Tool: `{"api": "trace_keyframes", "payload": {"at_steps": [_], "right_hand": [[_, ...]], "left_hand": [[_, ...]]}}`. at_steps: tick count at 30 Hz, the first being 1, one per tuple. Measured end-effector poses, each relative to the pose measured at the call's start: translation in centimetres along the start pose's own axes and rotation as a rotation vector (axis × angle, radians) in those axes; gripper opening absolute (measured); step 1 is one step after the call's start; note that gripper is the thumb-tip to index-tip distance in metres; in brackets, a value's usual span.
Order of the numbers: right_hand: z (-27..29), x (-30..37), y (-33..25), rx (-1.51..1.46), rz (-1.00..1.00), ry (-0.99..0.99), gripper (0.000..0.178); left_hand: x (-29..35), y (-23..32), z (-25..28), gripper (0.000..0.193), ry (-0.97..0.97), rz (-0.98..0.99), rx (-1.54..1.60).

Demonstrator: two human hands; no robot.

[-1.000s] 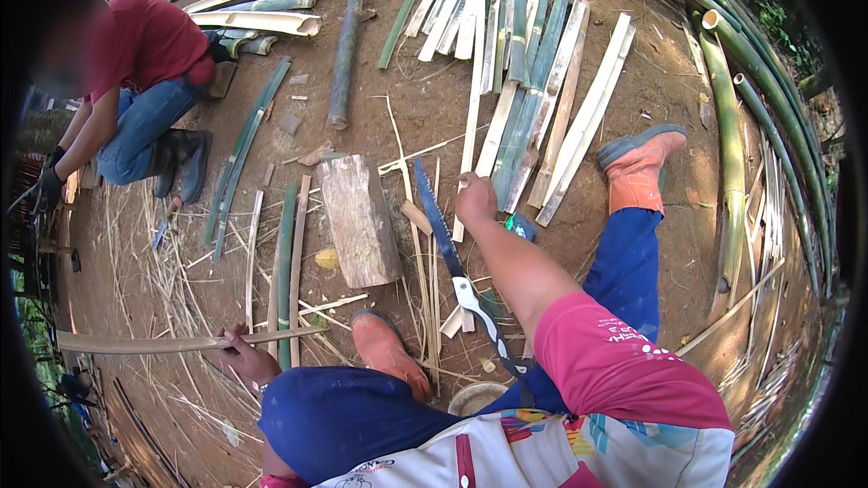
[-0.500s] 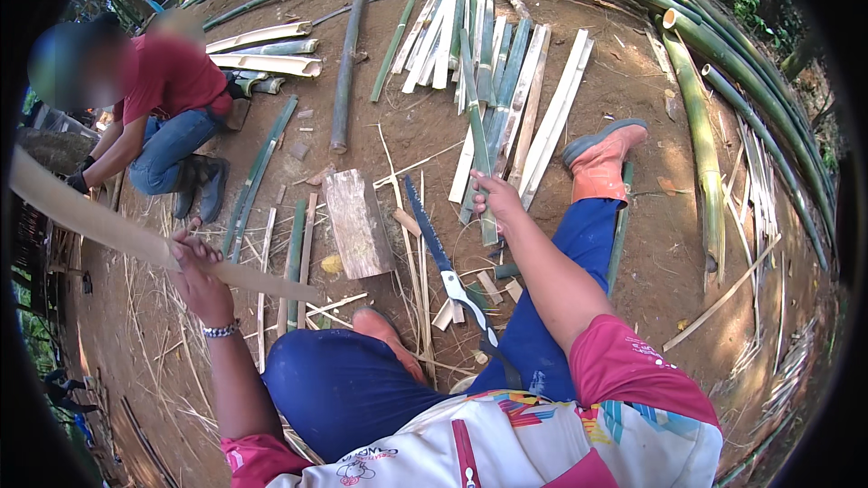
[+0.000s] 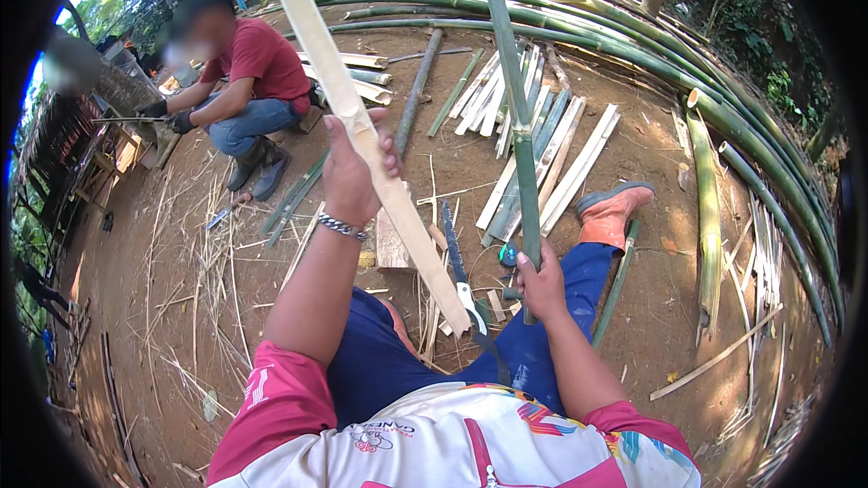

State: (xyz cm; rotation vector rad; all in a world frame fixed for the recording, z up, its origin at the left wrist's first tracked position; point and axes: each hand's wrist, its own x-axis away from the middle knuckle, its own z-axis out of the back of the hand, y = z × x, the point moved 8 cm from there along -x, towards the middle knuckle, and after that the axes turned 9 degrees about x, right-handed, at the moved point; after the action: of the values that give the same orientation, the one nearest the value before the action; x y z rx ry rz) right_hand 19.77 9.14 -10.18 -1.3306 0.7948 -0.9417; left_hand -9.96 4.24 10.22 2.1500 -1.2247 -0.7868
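My left hand [image 3: 349, 179], with a chain bracelet at its wrist, is wrapped round a split bamboo piece [image 3: 418, 226]. Its pale hollow inner side faces up, and it slants from upper left down to my lap. In my right hand [image 3: 542, 284] is the lower end of a long green bamboo strip [image 3: 524, 158], held nearly upright; its top runs out of the picture. The two pieces are apart. Between them on the ground lies a handsaw [image 3: 455, 248] with a white and black handle, beside a wooden block [image 3: 393, 244] partly hidden by the pale piece.
Split bamboo pieces [image 3: 572, 167] lie ahead in a pile. Long green poles [image 3: 579, 25] curve along the back and right; a thick cut pole [image 3: 707, 217] lies nearer. A small round teal-and-black object [image 3: 508, 255] is near the saw. A gloved person [image 3: 258, 81] squats at far left.
My left hand has brought the pale bamboo piece in from the left and tipped it up. The right hand has lifted the green strip off the pile. The view has tilted upward.
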Motion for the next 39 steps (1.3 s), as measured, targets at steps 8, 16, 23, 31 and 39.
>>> {"api": "trace_keyframes", "payload": {"at_steps": [8,16,23,31,39], "right_hand": [[-2.4,8.6,-5.2,0.445,0.365,0.004,0.047],[-6.8,9.1,-5.8,0.52,0.341,-0.129,0.054],[-9.2,8.4,-5.8,0.532,0.47,-0.233,0.052],[-11.4,5.3,-2.8,0.243,0.11,-0.455,0.055],[-14.5,4.3,-8.5,-0.479,-0.114,-0.782,0.055]], "left_hand": [[2.3,-4.9,-0.7,0.063,0.128,0.071,-0.047],[2.8,-5.0,0.2,0.064,0.275,-0.015,-0.064],[2.6,-4.4,4.2,0.053,0.393,-0.046,-0.15],[1.0,-3.2,5.9,0.05,0.263,-0.08,0.048],[2.2,-3.2,0.7,0.043,-0.232,0.172,0.357]]}}
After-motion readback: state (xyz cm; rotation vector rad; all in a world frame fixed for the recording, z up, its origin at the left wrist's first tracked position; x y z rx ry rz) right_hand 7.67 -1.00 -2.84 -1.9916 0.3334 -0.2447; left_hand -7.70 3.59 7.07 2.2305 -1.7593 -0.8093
